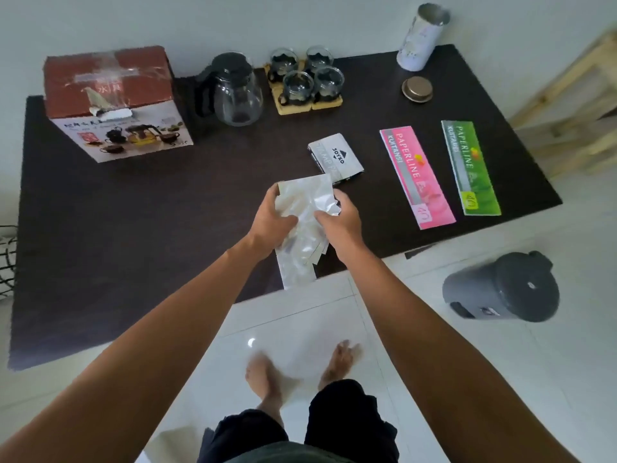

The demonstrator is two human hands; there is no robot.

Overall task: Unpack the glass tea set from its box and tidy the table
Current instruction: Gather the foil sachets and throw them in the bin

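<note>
A bundle of clear plastic wrapping (302, 215) is gripped from both sides, by my left hand (271, 222) and my right hand (340, 222), above the front edge of the dark table (133, 228). Its lower end hangs past the table edge. The tea set box (113, 105), red on top with a printed front, stands at the back left. Right of it sits the glass teapot (233, 90) with a black lid. Several glass cups (305, 78) stand on wooden coasters beside the teapot.
A white Joyko packet (335, 158) lies just behind my hands. A pink receipt pad (417, 177) and a green one (470, 167) lie at the right. A white canister (422, 36) and its round lid (417, 90) are at the back right. A grey bin (500, 289) stands on the floor.
</note>
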